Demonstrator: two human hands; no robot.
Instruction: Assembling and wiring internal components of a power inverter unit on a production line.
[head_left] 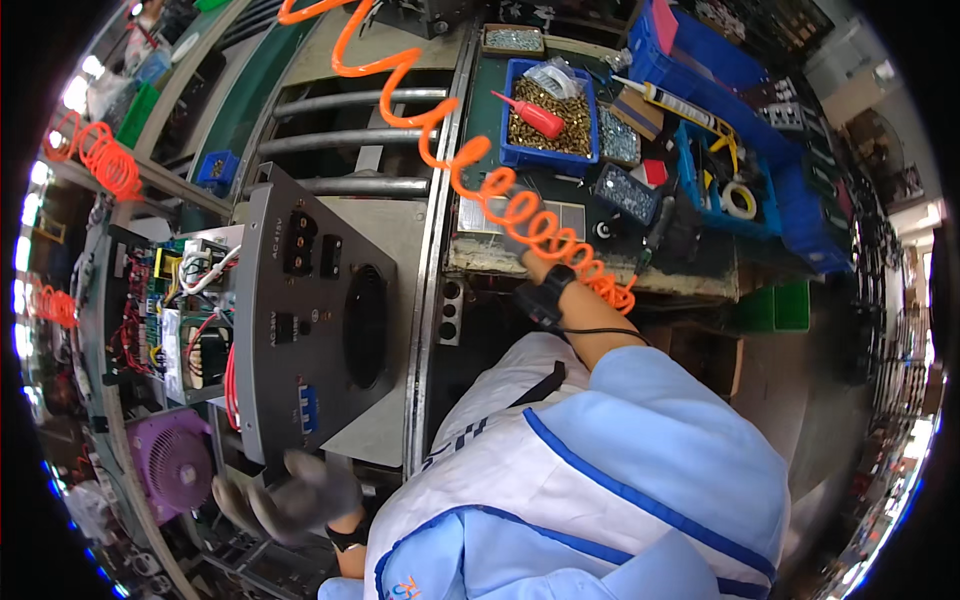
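Observation:
A large grey metal panel (322,375) of an electrical cabinet stands upright at left, with sockets, a round fan opening and a blue breaker (309,408). Wiring and circuit parts (190,270) show behind it. My left hand (300,497), in a grey glove and slightly blurred, is by the panel's lower corner with fingers spread and nothing visible in them. My right hand (520,232) reaches to the bench's near edge, beneath an orange coiled air hose (535,222). The coils and blur hide its fingers, so what it holds, if anything, cannot be made out.
Metal rollers (350,140) run beyond the cabinet. On the right bench are a blue bin of brass fasteners (550,135) with a red bottle (538,119) on top, a tool basket (725,215) and a sealant tube (675,103). A purple fan (175,462) stands at left.

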